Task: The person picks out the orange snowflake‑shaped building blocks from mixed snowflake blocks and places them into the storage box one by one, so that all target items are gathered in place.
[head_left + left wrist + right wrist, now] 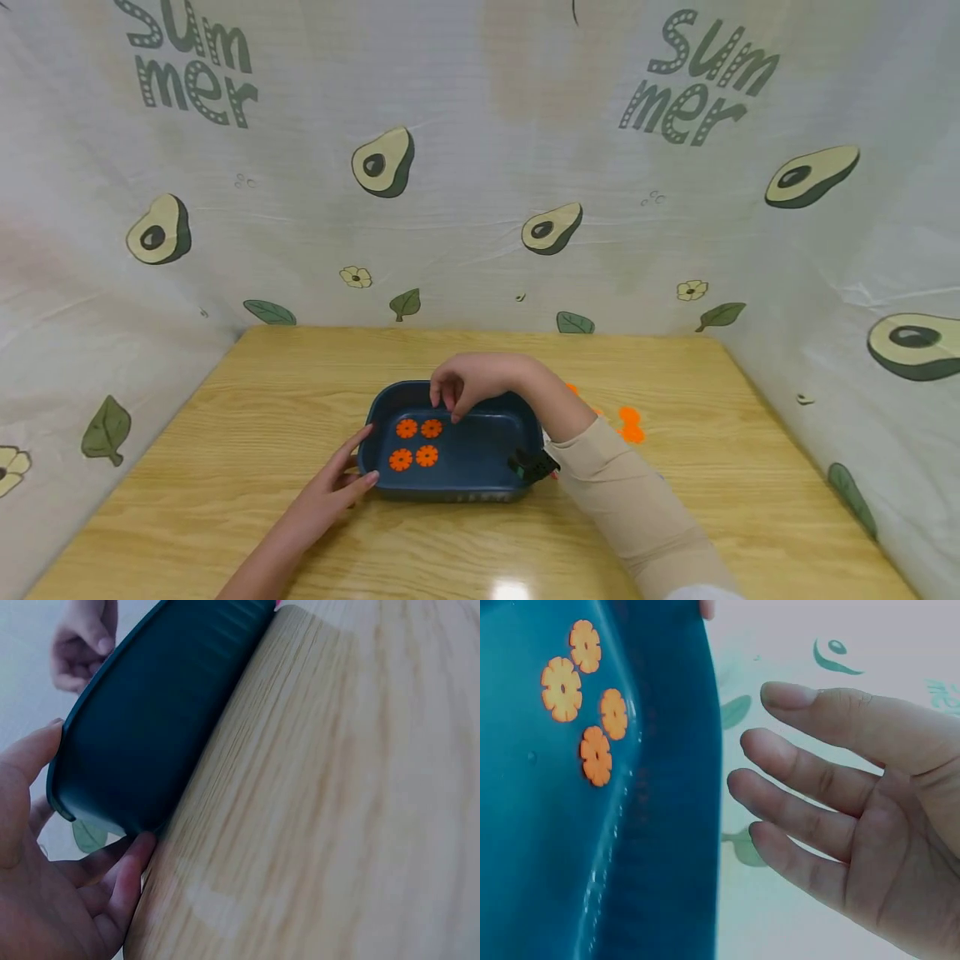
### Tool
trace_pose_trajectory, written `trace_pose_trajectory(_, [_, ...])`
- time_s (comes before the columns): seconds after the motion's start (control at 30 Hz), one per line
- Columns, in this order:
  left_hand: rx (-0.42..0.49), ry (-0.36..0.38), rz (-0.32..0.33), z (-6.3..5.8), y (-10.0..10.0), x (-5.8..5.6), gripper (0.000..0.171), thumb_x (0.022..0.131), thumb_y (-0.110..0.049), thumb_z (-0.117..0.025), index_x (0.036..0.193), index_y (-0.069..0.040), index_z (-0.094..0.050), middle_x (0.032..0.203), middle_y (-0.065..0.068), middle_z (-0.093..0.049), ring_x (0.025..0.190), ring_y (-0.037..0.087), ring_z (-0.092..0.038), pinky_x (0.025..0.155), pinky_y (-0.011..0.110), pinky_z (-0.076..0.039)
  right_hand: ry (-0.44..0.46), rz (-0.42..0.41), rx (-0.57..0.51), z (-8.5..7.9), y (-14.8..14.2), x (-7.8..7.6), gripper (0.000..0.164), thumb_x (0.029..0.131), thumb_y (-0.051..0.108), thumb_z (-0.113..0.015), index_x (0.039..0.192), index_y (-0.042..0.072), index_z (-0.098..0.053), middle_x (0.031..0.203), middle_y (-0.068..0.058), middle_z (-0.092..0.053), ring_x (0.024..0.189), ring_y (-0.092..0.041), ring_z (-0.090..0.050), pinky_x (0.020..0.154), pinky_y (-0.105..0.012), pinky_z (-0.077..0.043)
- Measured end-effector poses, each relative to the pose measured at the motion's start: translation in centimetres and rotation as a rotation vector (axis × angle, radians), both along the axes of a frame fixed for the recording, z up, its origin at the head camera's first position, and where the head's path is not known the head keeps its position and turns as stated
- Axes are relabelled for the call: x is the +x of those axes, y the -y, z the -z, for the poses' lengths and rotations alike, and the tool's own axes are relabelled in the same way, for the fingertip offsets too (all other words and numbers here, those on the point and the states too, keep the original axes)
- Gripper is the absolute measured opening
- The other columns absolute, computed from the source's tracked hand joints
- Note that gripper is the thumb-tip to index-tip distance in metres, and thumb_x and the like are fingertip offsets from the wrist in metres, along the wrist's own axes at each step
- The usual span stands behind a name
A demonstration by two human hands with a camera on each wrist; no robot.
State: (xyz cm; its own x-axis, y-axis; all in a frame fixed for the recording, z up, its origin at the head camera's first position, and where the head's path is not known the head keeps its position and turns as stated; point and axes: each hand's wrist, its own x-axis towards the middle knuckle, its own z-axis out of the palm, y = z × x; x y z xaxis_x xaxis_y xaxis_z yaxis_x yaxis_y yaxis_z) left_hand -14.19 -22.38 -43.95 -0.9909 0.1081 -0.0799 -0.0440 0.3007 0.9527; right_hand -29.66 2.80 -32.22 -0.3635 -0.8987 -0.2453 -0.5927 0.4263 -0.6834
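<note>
A dark blue rectangular tub (480, 462) stands on the table. Several orange flower-shaped discs (427, 455), notched round the edge with a small centre hole, lie flat inside its left half. My left hand (337, 483) holds the tub's left end; the left wrist view shows one fingertip at the rim and other fingers curled against the lower corner. Above the tub's far side hangs my right hand (480, 379). In the right wrist view its thumb and fingers (802, 795) are apart and loosely bent, with nothing between them.
More orange pieces (630, 425) lie on the wooden table (300, 367) right of the tub, partly hidden behind my right forearm. A black wrist device (534, 465) shows at the tub's front right corner. A printed avocado cloth (465, 275) hangs behind and at both sides.
</note>
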Motion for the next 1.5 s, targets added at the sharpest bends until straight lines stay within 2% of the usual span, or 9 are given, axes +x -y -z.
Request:
trace_pose_trajectory(0.2, [-0.006, -0.001, 0.008, 0.0, 0.4, 0.0, 0.066, 0.096, -0.017, -0.063, 0.153, -0.024, -0.031, 0.134, 0.023, -0.047, 0.103, 0.026, -0.060, 0.066, 0.031, -0.047, -0.006, 0.019, -0.029, -0.2, -1.8, 0.4, 0.022, 0.085, 0.001, -0.074, 0.104, 0.008, -0.065, 0.089, -0.006, -0.062, 0.081, -0.018, -0.059, 0.072, -0.029, -0.052])
trace_pose_trajectory(0.57, [-0.006, -0.004, 0.033, 0.1, 0.8, -0.3, 0.066, 0.097, -0.017, -0.062, 0.154, -0.023, -0.029, 0.136, 0.023, -0.045, 0.101, 0.025, -0.059, 0.065, 0.030, -0.046, -0.001, 0.155, -0.025, 0.3, -5.8, 0.3, 0.021, 0.085, 0.001, -0.074, 0.103, 0.009, -0.066, 0.092, -0.006, -0.062, 0.084, -0.018, -0.059, 0.073, -0.030, -0.052])
trace_pose_trajectory(0.83, [-0.014, 0.007, 0.024, 0.0, 0.8, -0.4, 0.066, 0.097, -0.019, -0.062, 0.154, -0.024, -0.029, 0.137, 0.023, -0.045, 0.105, 0.025, -0.058, 0.066, 0.031, -0.046, -0.033, 0.233, -0.021, 0.7, -9.4, 0.2, 0.020, 0.085, 0.001, -0.074, 0.103, 0.000, -0.065, 0.087, -0.003, -0.062, 0.082, -0.018, -0.060, 0.072, -0.030, -0.053])
trace_pose_trajectory(0.93, [-0.015, 0.009, 0.026, 0.0, 0.8, -0.3, 0.067, 0.097, -0.019, -0.062, 0.154, -0.024, -0.029, 0.137, 0.023, -0.044, 0.105, 0.025, -0.058, 0.067, 0.031, -0.046, -0.040, 0.248, -0.020, 0.9, -10.6, 0.1, 0.018, 0.085, 0.001, -0.073, 0.102, 0.001, -0.066, 0.086, -0.002, -0.062, 0.082, -0.018, -0.060, 0.072, -0.032, -0.053])
trace_pose_trajectory(1.2, [-0.003, 0.009, 0.031, 0.1, 0.7, -0.1, 0.067, 0.097, -0.018, -0.062, 0.154, -0.023, -0.028, 0.138, 0.024, -0.043, 0.107, 0.026, -0.058, 0.066, 0.031, -0.045, -0.023, 0.334, -0.023, 2.1, -13.7, -0.5, 0.018, 0.087, 0.001, -0.071, 0.103, -0.002, -0.064, 0.083, -0.005, -0.064, 0.076, -0.025, -0.061, 0.078, -0.052, -0.051])
trace_pose_trajectory(1.37, [0.004, 0.010, 0.032, 0.1, 0.6, -0.1, 0.067, 0.097, -0.019, -0.062, 0.154, -0.024, -0.028, 0.137, 0.023, -0.044, 0.105, 0.025, -0.058, 0.066, 0.030, -0.045, -0.023, 0.397, -0.021, 3.2, -15.1, -1.1, 0.016, 0.087, -0.002, -0.069, 0.103, -0.001, -0.064, 0.084, -0.006, -0.063, 0.075, -0.022, -0.058, 0.079, -0.052, -0.050])
trace_pose_trajectory(1.5, [0.009, 0.012, 0.037, 0.1, 0.5, 0.0, 0.066, 0.098, -0.018, -0.061, 0.154, -0.024, -0.028, 0.137, 0.022, -0.044, 0.104, 0.025, -0.058, 0.065, 0.030, -0.044, -0.015, 0.422, -0.023, 4.0, -16.1, -1.6, 0.020, 0.087, -0.002, -0.068, 0.106, -0.005, -0.063, 0.085, -0.008, -0.063, 0.075, -0.019, -0.057, 0.079, -0.050, -0.051])
